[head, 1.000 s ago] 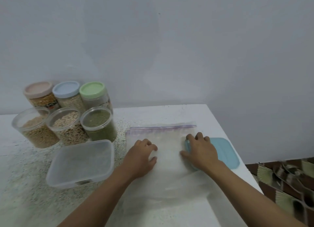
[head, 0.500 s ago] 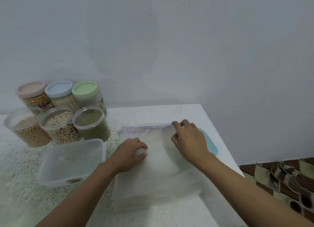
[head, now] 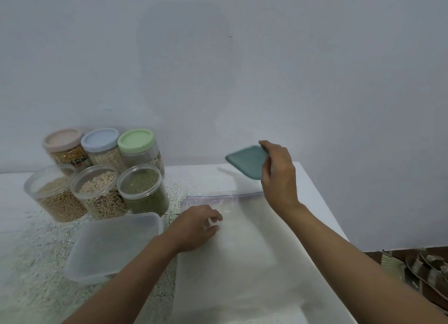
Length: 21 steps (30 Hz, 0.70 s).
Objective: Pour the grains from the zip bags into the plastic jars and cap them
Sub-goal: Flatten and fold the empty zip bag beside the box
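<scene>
At 1 o'clock over the table [head: 312, 202], head view: right hand [head: 278, 176] holds a teal lid [head: 246, 162] in the air, grip clenched on its right edge, thumb on top and fingers under. Lid is tilted, with its long axis running about 10 to 4 o'clock and the free corner pointing to 10.

Left hand [head: 196, 226] rests at centre on the zip bag [head: 242, 248], fingers bent down onto the film. Cannot tell whether that grip pinches the plastic or only presses.

Zip bag lies flat at centre to 5 o'clock. Its zip strip [head: 223, 196] is the far edge, so the mouth points to 12 and the long axis runs 12 to 6. Contents look whitish; how much is inside is unclear.

Clear rectangular tub [head: 114, 246] sits at 8 o'clock, just beside the bag, uncovered. Three open jars [head: 98, 195] stand at 10 o'clock, filled and uncapped. Three capped jars [head: 101, 149] stand behind them against the wall [head: 242, 69].

Risks, as judgement:
- The lid is held by one edge only, so it could slip and drop on the bag or off the far table edge.
- Carrying it left toward the tub passes near the open jars. A knock from the forearm or lid would likely tip one and spill grain.
- The bag's near end is close to the table edge, so lifting it one-handed could let it sag and slide off.
- If the zip is not fully open or shut, grain may leak when the bag tilts.
- Table surface at 7 to 9 o'clock is speckled. Cannot tell whether that is loose grains or pattern; grains there would make the tub skid.
</scene>
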### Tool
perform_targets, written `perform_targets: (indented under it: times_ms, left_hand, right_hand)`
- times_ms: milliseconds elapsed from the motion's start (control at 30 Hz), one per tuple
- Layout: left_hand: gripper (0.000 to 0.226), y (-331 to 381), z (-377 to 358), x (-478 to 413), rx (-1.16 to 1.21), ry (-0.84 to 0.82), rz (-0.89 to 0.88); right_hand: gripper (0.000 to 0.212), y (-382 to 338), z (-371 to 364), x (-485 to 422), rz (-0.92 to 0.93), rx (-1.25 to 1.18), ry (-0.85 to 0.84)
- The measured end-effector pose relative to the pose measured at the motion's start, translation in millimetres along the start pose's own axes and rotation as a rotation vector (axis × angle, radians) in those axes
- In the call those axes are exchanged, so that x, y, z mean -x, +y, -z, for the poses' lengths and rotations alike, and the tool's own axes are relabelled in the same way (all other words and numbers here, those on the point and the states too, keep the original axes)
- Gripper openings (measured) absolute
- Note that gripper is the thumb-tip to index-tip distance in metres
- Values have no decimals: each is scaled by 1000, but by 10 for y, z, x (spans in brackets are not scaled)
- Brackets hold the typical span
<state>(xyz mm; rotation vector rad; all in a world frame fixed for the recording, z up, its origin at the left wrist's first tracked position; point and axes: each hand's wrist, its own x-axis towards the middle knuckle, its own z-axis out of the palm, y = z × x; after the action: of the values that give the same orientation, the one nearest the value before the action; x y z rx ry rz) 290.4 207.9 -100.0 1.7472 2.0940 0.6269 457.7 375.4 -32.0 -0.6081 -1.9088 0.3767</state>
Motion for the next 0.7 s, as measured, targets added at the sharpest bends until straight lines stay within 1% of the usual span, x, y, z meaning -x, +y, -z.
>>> perform_targets:
  times_ms: [100, 167, 200, 267, 333, 400, 533, 633, 700]
  left_hand:
    - [21, -61, 62, -120, -17, 189, 5]
    - [27, -80, 103, -212, -89, 242, 30]
    - [34, -75, 114, -255, -139, 222, 59]
    - [49, -69, 121, -320, -287, 129, 147]
    - [56, -65, 107, -350, -412, 29, 231]
    - [55, -75, 88, -345, -435, -18, 281]
    - [48, -170, 59, -311, -310, -5, 274]
    - [47, -249, 72, -310, -228, 39, 271]
    - [46, -274, 102, -319, -201, 59, 278]
  right_hand:
    - [40, 33, -215, -140, -322, -243, 12]
    - [40, 134, -402, -207, -542, -337, -21]
    - [40, 209, -487, -226, -624, -348, -51]
    - [39, 384, -654, -227, -749, -321, -119]
    - [40, 537, -771, -211, -826, -257, -184]
    - [45, 667, -838, -193, -842, -188, -260]
    - [56, 810, -845, -196, -813, -165, -410]
    - [50, 850, -817, -163, -668, -70, -497]
    - [43, 843, -778, -127, -549, 17, -516]
